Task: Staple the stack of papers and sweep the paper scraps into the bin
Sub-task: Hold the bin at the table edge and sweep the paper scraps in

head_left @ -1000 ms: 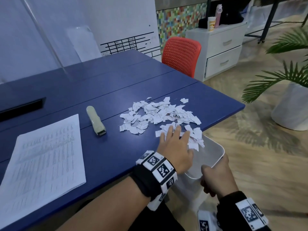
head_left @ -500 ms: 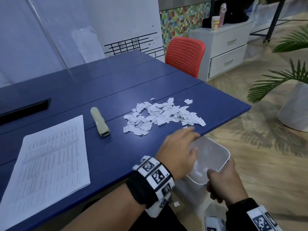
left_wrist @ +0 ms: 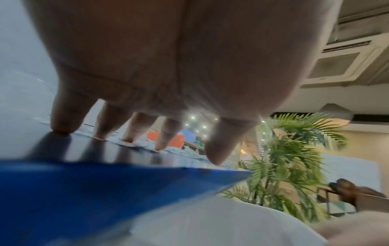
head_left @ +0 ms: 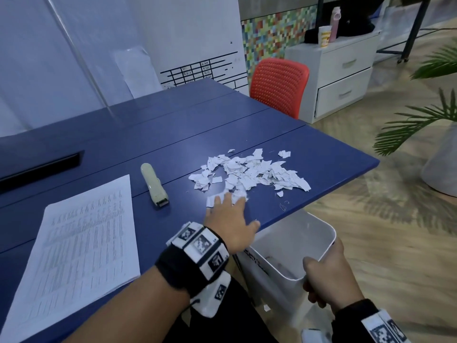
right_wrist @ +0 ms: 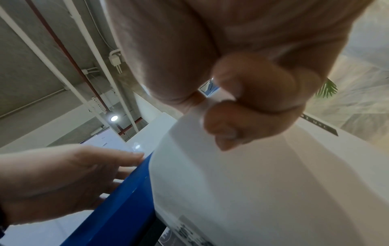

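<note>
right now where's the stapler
In the head view the stapler lies on the blue table, left of the paper scraps and just right of the stack of papers.

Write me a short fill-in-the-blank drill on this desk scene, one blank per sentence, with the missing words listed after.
1. The right hand grips the rim of the white ____, held below the table edge.
2. The left hand lies flat, fingers on the near edge of the paper ____.
3. The stapler lies between the scraps and the stack of ____.
4. The chair behind the table is ____.

Missing words: bin; scraps; papers; red
</note>
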